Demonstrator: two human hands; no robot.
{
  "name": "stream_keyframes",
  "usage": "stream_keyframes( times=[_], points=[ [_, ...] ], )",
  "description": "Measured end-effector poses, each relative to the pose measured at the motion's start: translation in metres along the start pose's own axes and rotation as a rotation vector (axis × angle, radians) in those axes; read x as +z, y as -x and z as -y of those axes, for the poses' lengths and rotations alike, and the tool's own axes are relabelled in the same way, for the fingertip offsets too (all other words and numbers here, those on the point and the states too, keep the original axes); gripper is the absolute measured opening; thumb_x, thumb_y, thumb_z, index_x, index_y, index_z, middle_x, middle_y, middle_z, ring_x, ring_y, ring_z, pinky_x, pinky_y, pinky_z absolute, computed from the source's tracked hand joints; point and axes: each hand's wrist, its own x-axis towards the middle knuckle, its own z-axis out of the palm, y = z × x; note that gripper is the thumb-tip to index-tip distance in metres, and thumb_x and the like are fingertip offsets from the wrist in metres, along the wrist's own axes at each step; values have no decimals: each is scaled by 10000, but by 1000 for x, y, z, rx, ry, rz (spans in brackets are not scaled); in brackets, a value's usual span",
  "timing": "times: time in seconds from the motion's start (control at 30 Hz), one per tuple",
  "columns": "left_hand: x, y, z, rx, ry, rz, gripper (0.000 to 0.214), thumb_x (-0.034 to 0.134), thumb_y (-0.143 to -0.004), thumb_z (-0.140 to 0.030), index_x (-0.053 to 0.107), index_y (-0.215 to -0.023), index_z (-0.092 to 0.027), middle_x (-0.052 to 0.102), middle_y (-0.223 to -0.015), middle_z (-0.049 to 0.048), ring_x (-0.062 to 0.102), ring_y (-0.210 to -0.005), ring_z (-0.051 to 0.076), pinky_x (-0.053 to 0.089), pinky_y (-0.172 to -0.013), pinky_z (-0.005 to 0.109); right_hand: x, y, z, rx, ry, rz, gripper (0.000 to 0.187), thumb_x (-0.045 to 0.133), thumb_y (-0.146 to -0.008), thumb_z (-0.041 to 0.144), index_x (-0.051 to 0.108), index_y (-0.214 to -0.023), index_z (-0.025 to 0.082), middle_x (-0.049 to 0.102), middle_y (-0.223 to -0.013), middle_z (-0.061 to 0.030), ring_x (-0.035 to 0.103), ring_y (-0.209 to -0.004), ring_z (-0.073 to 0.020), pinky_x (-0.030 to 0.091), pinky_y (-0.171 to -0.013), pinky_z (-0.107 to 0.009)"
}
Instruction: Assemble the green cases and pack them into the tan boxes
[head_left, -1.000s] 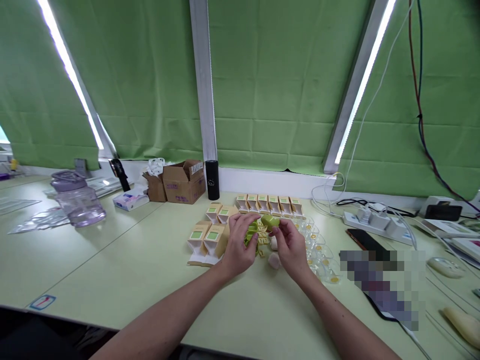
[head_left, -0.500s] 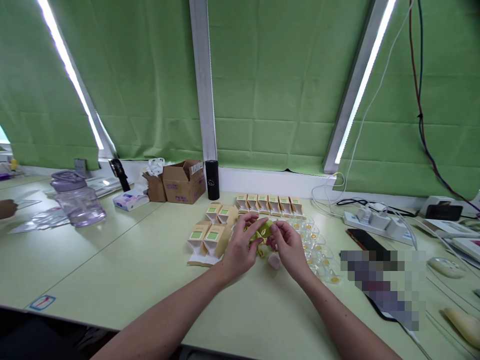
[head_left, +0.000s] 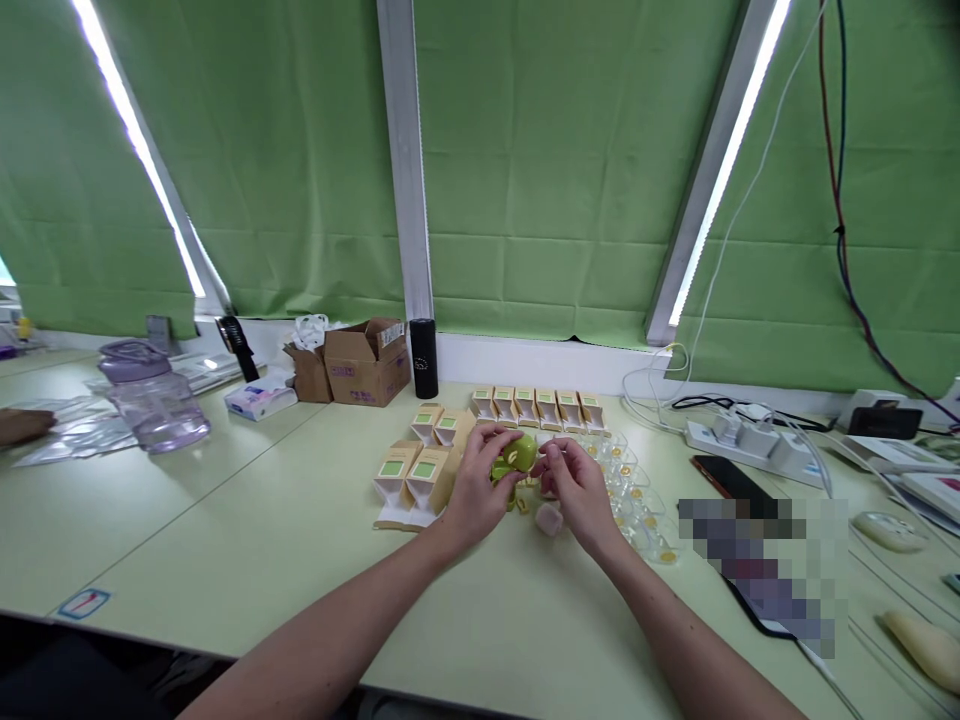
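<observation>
Green piece (head_left: 519, 453) in left hand (head_left: 482, 482), fingers clamped on it: likely light, stiff, slippery; grip its edges. Right hand (head_left: 577, 490) just beside those fingers; I cannot tell its grip.

piece (head_left: 521, 452) between cartons (head_left: 425, 470) and containers (head_left: 646, 505) | phone (head_left: 735, 484) right | table (head_left: 300, 560) beneath

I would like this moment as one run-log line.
left hand: holds green piece; right hand: close beside it, contact unclear; pinkish lump: on table
</observation>
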Motion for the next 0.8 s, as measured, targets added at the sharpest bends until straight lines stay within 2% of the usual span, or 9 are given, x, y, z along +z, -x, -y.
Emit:
stream_keyframes(
  times=[0.07,0.17,0.3,0.37,0.47,0.6,0.7,0.8],
  points=[
    [-1,-3,0,-53,24,-25,481,711,-871,-92,661,-1321,-253,546,-1305,98,613,-1206,253,587,-1021,421,-6,-2,3,-48,129,-11,441,569,-973,652,637,-892,224,685,-714,-15,585,-591,-172,469,-569,-289],
    [0,-6,3,-140,95,-65,465,747,-856,-132,682,-1302,-250,574,-1292,90,627,-1194,245,583,-1001,393,-16,-5,8,-125,441,-23,315,593,-978,479,625,-780,236,646,-640,8,562,-574,-175,400,-567,-289],
    [2,-10,12,-270,259,-108,457,766,-865,-213,683,-1314,-230,608,-1336,104,661,-1173,233,586,-973,363,-22,-4,11,-204,909,1,165,692,-905,301,652,-753,249,701,-690,-12,598,-631,-203,294,-558,-296],
    [3,-12,16,-335,374,-117,500,786,-856,-246,661,-1338,-207,639,-1342,120,682,-1146,227,587,-979,368,-22,-2,12,-257,1049,44,163,747,-864,271,658,-729,249,714,-706,-34,625,-702,-236,295,-577,-307],
    [4,-13,19,-417,543,-122,575,825,-833,-272,620,-1362,-178,701,-1263,126,702,-1110,215,583,-1002,384,-20,0,11,-325,1140,120,191,809,-819,276,657,-706,251,719,-692,-49,637,-756,-271,348,-614,-332],
    [4,-13,22,-464,652,-161,578,857,-829,-314,617,-1337,-179,720,-1236,123,710,-1079,202,589,-988,384,-19,3,10,-361,1216,184,233,859,-777,320,662,-674,250,713,-660,-60,643,-742,-282,378,-631,-352],
    [4,-12,24,-485,715,-176,538,837,-864,-364,619,-1325,-191,722,-1231,118,725,-994,185,604,-942,389,-18,6,14,-362,1282,222,270,869,-768,386,668,-655,246,716,-664,-76,652,-763,-293,408,-662,-371],
    [3,-12,23,-482,807,-175,478,833,-871,-366,638,-1280,-214,717,-1209,90,732,-985,180,602,-941,392,-16,8,22,-305,1358,293,314,833,-795,485,692,-665,237,739,-713,-106,664,-826,-312,433,-720,-397]
  ],
)
